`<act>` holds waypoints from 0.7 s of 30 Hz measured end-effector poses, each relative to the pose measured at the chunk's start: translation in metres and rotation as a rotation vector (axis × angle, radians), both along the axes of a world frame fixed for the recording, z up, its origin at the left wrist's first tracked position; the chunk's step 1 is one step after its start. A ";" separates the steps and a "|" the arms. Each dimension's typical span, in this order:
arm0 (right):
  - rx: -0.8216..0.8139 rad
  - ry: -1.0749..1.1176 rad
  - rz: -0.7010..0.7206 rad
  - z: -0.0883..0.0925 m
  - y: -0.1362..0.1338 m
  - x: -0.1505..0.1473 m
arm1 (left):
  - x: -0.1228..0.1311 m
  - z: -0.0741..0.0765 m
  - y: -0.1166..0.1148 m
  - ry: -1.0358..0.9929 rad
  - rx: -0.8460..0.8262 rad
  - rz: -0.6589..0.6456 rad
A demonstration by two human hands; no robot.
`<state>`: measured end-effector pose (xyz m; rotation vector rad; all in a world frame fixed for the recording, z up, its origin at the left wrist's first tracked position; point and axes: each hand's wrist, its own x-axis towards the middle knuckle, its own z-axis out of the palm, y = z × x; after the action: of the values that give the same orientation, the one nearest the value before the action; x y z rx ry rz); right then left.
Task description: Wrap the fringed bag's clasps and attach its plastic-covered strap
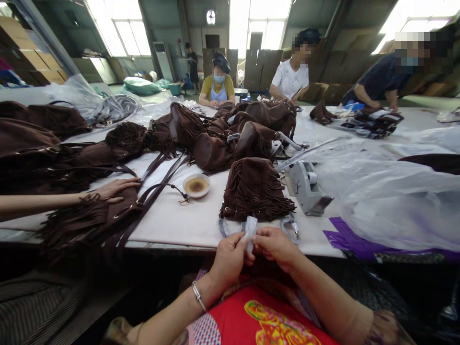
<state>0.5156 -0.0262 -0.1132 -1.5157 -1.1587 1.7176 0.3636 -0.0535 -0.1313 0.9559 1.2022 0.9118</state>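
Just past the table's near edge, my left hand (232,256) and my right hand (275,244) meet, both with fingers pinched on a narrow whitish wrapped strip (250,227). The strip looks like part of a strap in thin wrapping. Right beyond it lies a dark brown fringed bag (253,189), its row of gold eyelets toward me. Wrapped loops, one with a metal clasp (295,230), stick out on either side of its near end. What my fingertips cover is hidden.
A tape dispenser (309,187) stands right of the bag; a shallow bowl (196,185) with brownish contents sits left. More brown bags (219,148) pile up behind. A co-worker's hand (117,189) rests on another bag at left. Clear plastic (388,201) spreads at right. Several people work around the table.
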 end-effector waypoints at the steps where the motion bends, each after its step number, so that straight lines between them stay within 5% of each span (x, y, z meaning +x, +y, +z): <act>1: 0.005 0.011 0.009 -0.002 0.001 0.001 | 0.000 0.000 0.000 -0.035 -0.028 0.006; 12: 0.146 0.323 0.004 -0.011 -0.004 -0.001 | -0.004 0.004 0.010 -0.536 -0.234 -0.024; 16: 0.185 0.117 -0.058 -0.017 -0.002 -0.005 | 0.000 0.002 0.009 -0.215 -0.140 -0.091; 21: 0.410 -0.249 -0.016 -0.014 -0.005 0.011 | -0.020 0.019 0.011 0.425 0.365 -0.428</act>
<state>0.5271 -0.0314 -0.1269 -1.4953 -1.5110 1.2055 0.3438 -0.0427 -0.1126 1.6919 1.1283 0.6045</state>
